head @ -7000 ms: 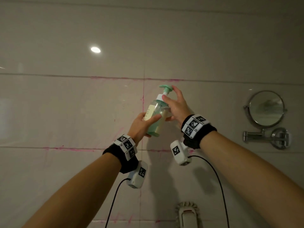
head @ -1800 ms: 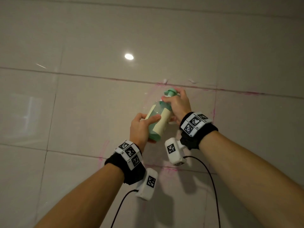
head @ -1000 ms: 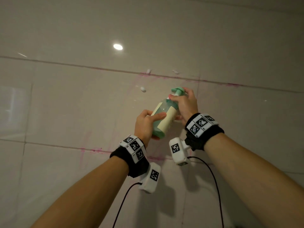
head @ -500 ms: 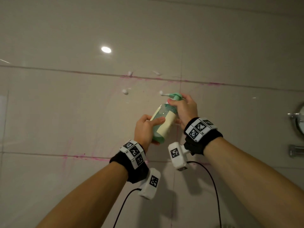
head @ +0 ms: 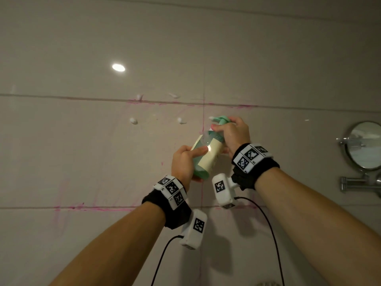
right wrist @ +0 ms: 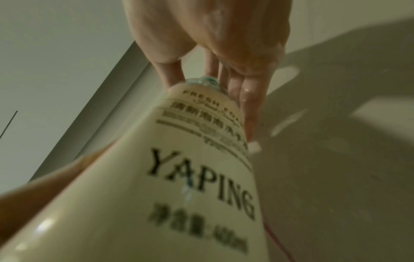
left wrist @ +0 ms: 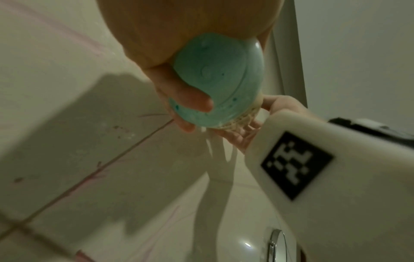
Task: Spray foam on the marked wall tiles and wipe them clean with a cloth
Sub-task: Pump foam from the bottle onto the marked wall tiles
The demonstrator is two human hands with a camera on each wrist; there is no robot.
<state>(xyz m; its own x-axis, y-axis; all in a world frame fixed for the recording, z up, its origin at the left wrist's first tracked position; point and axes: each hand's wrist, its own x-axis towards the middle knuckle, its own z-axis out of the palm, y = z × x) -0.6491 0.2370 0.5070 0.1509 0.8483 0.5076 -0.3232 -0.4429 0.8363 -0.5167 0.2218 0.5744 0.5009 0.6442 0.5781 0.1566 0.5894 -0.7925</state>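
A green foam pump bottle (head: 206, 153) with a cream label is tilted toward the wall tiles, nozzle pointing left. My left hand (head: 184, 164) grips the bottle's lower body; its green base (left wrist: 215, 79) fills the left wrist view. My right hand (head: 232, 132) is curled over the pump head and neck, with the label (right wrist: 201, 177) close below it in the right wrist view. Pink marker lines (head: 189, 104) run along the grout around the tiles. Several small white foam dabs (head: 133, 121) sit on the marked tile left of the nozzle. No cloth is in view.
A round chrome mirror (head: 363, 144) on a swivel arm is fixed to the wall at the right. A ceiling light's reflection (head: 118, 67) shines on the upper tile. Camera cables (head: 270, 228) hang from both wrists.
A fresh foam dab has landed on the tile left of the nozzle. The bottle and both hands have shifted slightly right along the marked tile, and the mirror has come into view.
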